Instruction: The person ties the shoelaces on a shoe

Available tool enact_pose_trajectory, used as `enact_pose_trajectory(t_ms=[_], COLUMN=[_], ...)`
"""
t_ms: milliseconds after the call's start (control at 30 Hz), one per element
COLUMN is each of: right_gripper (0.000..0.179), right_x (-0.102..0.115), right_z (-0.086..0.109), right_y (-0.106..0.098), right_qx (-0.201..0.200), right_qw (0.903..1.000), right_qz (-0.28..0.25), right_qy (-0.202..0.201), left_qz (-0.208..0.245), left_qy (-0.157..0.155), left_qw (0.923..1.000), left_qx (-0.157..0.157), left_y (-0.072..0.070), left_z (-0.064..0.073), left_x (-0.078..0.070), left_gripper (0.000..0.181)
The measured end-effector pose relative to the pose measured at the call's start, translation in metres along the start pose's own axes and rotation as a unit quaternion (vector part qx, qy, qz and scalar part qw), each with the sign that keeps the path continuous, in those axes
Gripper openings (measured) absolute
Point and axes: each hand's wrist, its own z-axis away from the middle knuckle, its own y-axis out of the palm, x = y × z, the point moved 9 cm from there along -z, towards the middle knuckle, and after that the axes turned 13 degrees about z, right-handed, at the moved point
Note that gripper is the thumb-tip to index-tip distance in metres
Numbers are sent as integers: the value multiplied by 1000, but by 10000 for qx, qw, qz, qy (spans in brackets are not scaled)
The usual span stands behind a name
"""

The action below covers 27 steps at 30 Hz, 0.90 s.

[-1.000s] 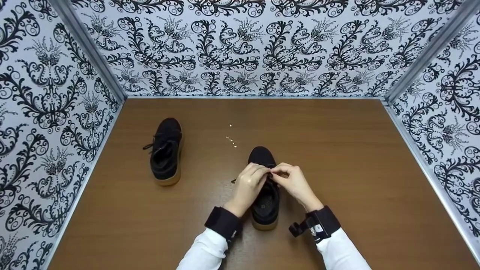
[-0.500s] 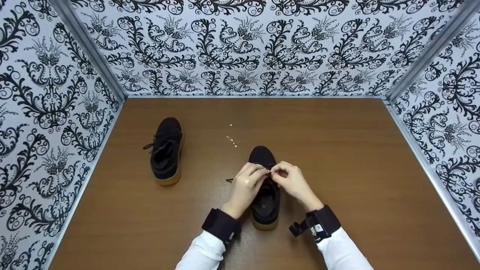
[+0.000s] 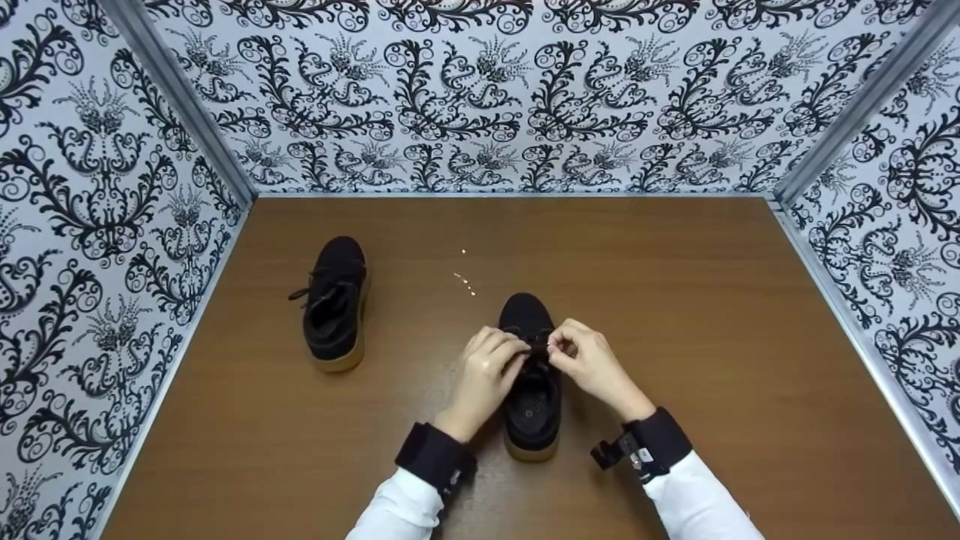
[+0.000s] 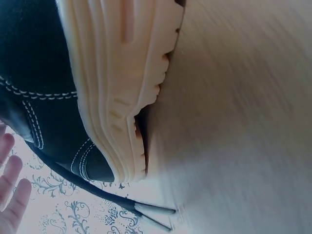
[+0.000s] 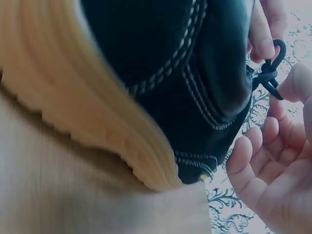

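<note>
A black shoe (image 3: 527, 307) with a tan sole stands in front of me, toe pointing away. Both hands are over its tongue, working on the dark shoelace (image 5: 267, 77), which shows a knot with loops in the right wrist view. My left hand (image 3: 486, 371) pinches one loop from the left side. Opposite it, the right hand (image 3: 592, 367) pinches another part of the lace between thumb and index finger, its other fingers curled below. In the left wrist view, lace ends (image 4: 155, 217) with tips hang beside the shoe, near the left fingers (image 4: 14, 183).
Another black shoe (image 3: 334, 300) with a tan sole stands to the left, its lace sticking out sideways. Small light specks (image 3: 465, 282) lie on the brown table (image 3: 675, 300). Patterned walls (image 3: 480, 97) enclose the table at the back and both sides.
My hands have drawn apart, the left one back to the left and the right one slightly rightward, with the lace between them. The lace end beside the left hand has gone from the head view.
</note>
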Motion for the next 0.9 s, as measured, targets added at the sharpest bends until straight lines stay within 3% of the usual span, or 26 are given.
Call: enact_pose_trajectory(t_ms=[200, 300, 433, 533, 667, 800, 900], right_gripper=[13, 12, 11, 12, 11, 8, 10], right_x=[4, 8, 18, 25, 29, 29, 28], right_z=[3, 5, 7, 9, 12, 16, 18], right_y=[-8, -11, -16, -17, -16, -14, -14], right_qx=[-84, -201, -590, -938, -1215, -1267, -1268], right_qw=[9970, 9892, 9635, 9353, 9026, 8842, 8799], right_qz=[727, 1364, 2278, 2835, 3351, 3644, 3717], right_qy=[-258, -503, -1276, -1899, -2415, -2632, -2675], left_qz=[-278, -461, -718, -790, -888, -1243, -1602], left_qy=[-61, 68, 131, 81, 108, 349, 541], left_qw=[9995, 9987, 9964, 9950, 9927, 9868, 9794], left_qx=[124, 221, 432, 610, 814, 981, 1107], left_y=[-6, -9, -11, -12, -13, -15, -15], left_z=[3, 2, 2, 3, 4, 7, 10], left_x=[2, 1, 0, 1, 2, 0, -1], left_gripper=[6, 6, 6, 7, 7, 8, 10])
